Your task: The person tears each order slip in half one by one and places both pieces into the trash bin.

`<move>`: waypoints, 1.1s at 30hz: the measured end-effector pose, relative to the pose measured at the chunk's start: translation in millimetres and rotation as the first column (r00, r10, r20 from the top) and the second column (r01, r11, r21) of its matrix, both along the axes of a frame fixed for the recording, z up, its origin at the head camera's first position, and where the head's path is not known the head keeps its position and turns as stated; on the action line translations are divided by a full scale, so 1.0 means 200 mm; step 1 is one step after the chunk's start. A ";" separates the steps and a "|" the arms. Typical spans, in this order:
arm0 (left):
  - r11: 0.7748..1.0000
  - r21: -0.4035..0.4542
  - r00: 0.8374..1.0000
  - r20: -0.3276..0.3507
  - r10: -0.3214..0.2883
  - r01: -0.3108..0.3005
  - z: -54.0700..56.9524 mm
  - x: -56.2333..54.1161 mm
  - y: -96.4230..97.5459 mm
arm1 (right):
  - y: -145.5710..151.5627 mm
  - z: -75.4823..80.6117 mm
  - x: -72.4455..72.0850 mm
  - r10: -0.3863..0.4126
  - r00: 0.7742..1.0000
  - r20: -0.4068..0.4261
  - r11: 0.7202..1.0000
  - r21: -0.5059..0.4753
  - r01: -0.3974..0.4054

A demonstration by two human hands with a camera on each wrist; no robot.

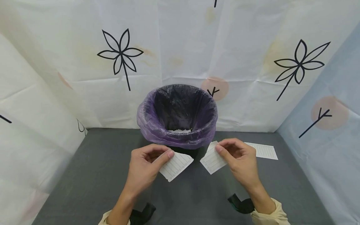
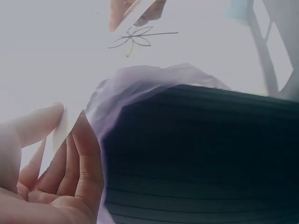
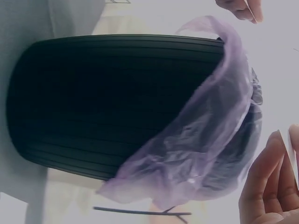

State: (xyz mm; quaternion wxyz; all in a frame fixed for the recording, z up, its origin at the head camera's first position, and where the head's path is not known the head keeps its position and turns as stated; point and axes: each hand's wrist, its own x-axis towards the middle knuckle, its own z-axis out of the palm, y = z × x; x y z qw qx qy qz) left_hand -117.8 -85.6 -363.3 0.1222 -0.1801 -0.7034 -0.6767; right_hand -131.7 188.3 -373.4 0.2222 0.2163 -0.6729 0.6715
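My left hand [image 1: 143, 170] pinches a torn piece of white lined paper [image 1: 177, 165] between thumb and forefinger. Facing it across a small gap, my right hand [image 1: 244, 162] pinches a second torn lined piece [image 1: 212, 161]. Both pieces have ragged edges and a row of small printed boxes. They are held up in front of a dark ribbed bin [image 3: 107, 102] lined with a purple plastic bag [image 1: 149, 125]. Down inside the bin, some white torn paper [image 1: 180, 131] shows. In the left wrist view, glare washes out most of the held piece.
Behind my right hand, another lined paper sheet [image 1: 264, 151] lies on the dark grey tabletop [image 1: 92, 175]. White printed cloth walls [image 1: 180, 62] enclose the table's back and sides. Black straps [image 1: 242, 204] hang at both wrists.
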 end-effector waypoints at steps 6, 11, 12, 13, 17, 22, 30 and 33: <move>0.998 0.005 0.992 -0.108 0.060 -0.059 0.14 -0.06 -0.04 | -0.01 0.11 -0.05 0.022 0.998 -0.060 1.000 0.003 -0.022; 0.989 -0.013 0.979 -0.146 0.142 -0.145 0.27 -0.17 -0.05 | -0.03 0.25 -0.13 0.009 0.996 -0.084 0.999 0.032 -0.006; 0.987 -0.017 0.976 -0.147 0.158 -0.162 0.29 -0.20 -0.05 | -0.04 0.28 -0.14 -0.003 0.997 -0.076 0.999 0.044 0.007; 0.984 -0.019 0.975 -0.144 0.172 -0.176 0.31 -0.22 -0.05 | -0.04 0.30 -0.16 -0.020 0.997 -0.070 0.998 0.062 0.024; 0.977 -0.028 0.970 -0.136 0.204 -0.209 0.36 -0.33 -0.04 | -0.07 0.39 -0.24 -0.078 0.996 -0.035 0.990 0.112 0.081; 0.976 -0.043 0.970 -0.131 0.204 -0.211 0.39 -0.42 -0.02 | -0.11 0.45 -0.35 -0.094 0.995 -0.021 0.987 0.128 0.096; 0.977 -0.062 0.972 -0.129 0.197 -0.206 0.39 -0.48 -0.01 | -0.17 0.45 -0.47 -0.097 0.995 -0.004 0.987 0.126 0.097; 0.976 -0.080 0.974 -0.121 0.194 -0.204 0.38 -0.50 -0.02 | -0.17 0.43 -0.49 -0.089 0.996 0.009 0.987 0.137 0.087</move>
